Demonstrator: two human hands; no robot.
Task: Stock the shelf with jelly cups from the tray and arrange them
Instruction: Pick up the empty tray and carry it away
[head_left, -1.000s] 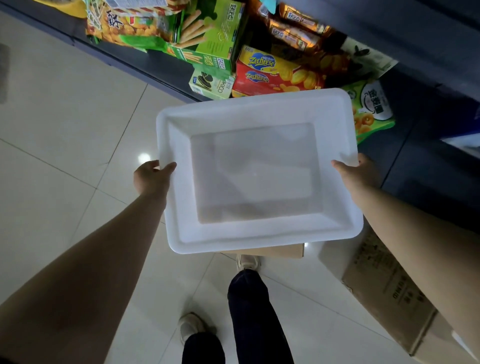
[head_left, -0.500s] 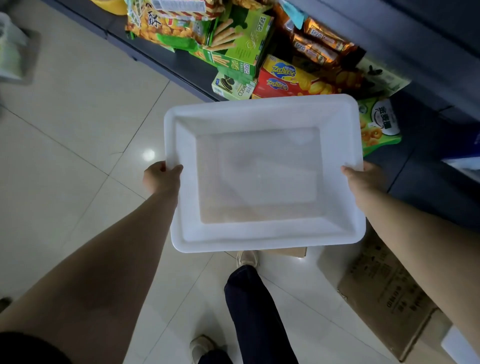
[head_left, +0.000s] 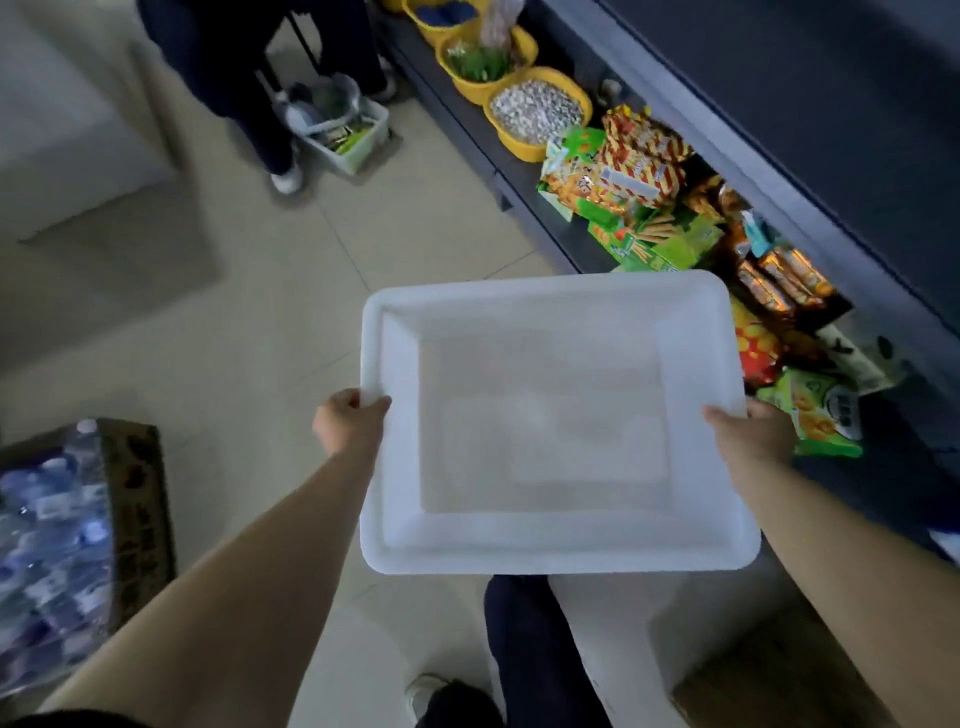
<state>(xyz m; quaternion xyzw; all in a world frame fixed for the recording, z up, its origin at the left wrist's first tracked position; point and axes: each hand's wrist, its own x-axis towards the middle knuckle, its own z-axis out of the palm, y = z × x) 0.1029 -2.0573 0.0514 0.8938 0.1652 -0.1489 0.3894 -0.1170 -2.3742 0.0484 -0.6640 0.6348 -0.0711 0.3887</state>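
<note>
I hold a white plastic tray (head_left: 550, 551) level in front of me, above the floor. Nothing lies inside it. My left hand (head_left: 347, 427) grips its left rim, thumb on top. My right hand (head_left: 753, 435) grips the right rim the same way. The dark low shelf (head_left: 498, 156) runs along the upper right, past the tray's far edge. No jelly cups show in this view.
Snack bags and boxes (head_left: 639, 176) crowd the shelf, with yellow baskets (head_left: 540, 111) further along. Another person's legs (head_left: 260, 78) stand beside a small white basket (head_left: 343, 130) on the floor. A carton of bottles (head_left: 67, 540) sits at left, a cardboard box (head_left: 779, 675) at lower right.
My view has swung left along the aisle. The yellow baskets, the other person and the bottle carton have come into sight. Both hands keep their grip on the tray.
</note>
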